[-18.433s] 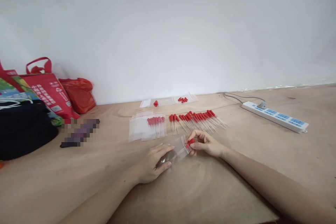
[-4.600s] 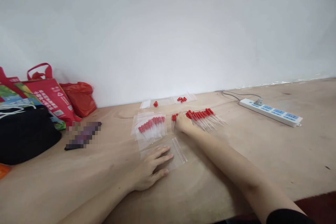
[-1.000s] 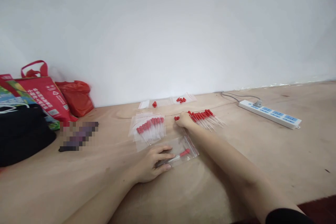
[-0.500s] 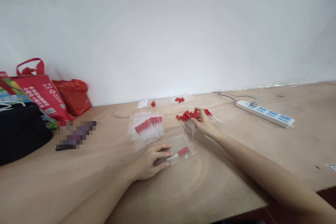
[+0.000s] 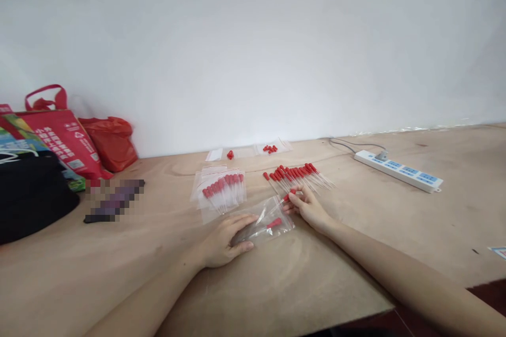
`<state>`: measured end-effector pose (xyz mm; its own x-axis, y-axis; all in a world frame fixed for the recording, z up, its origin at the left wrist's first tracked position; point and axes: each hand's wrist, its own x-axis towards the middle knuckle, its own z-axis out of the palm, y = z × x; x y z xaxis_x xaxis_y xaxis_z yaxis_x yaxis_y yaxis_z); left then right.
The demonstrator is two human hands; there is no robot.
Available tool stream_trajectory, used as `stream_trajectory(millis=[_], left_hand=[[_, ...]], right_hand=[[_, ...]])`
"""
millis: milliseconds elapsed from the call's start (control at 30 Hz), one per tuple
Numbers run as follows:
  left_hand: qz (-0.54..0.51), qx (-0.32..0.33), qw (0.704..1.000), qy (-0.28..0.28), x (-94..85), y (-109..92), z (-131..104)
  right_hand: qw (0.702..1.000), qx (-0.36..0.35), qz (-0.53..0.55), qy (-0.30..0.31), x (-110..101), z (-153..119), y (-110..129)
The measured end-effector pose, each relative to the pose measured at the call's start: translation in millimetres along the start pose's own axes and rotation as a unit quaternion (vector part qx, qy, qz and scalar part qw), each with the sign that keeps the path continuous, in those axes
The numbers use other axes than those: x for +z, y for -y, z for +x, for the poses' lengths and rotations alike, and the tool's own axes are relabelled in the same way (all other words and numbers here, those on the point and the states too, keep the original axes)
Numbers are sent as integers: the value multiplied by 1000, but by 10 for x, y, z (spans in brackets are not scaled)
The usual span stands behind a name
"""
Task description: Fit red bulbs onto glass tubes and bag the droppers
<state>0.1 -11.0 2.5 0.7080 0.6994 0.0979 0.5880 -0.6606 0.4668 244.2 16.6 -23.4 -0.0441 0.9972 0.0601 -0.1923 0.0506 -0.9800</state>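
My left hand [image 5: 228, 239] grips the left end of a clear zip-lock bag [image 5: 259, 231], thumb at the near side and fingers at the far side. Inside the bag lies one dropper [image 5: 274, 222] with a red rubber bulb. My right hand [image 5: 309, 211] pinches a second red-bulbed dropper [image 5: 290, 196] at the bag's open right end; its tube points left, partly hidden by film. Beyond my right hand lies a row of loose droppers [image 5: 294, 172]. Past my left hand, a fan of droppers [image 5: 224, 185] rests in or on several clear bags.
At the back lie bags with small red bulbs [image 5: 270, 149] and another red piece [image 5: 230, 155]. A white power strip [image 5: 399, 170] with its cable is on the right. Red bags [image 5: 108, 142], a black hat-like item [image 5: 35, 197] and a blurred dark object [image 5: 118, 200] stand left.
My right hand has come from the dropper row toward me, bringing one dropper to the bag's mouth. The bag's right end is now raised and creased. My left hand stays nearly in place.
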Motion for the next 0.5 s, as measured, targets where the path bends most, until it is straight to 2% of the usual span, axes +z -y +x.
stream_trajectory(millis=[100,267,433,500], left_hand=[[-3,-2,1000,3,4,5,-4],[-4,2,1000,0,8,18,-1],[-5,6,1000,4,3,10,4],[-2,8,1000,10,3,11,4]], right_hand=[[995,11,-57,81,-17,-29,1],[974,18,-172,149,-13,-37,-1],[930,-67,-277,233,-19,-28,47],[918,-62,-314,234,-49,17,72]])
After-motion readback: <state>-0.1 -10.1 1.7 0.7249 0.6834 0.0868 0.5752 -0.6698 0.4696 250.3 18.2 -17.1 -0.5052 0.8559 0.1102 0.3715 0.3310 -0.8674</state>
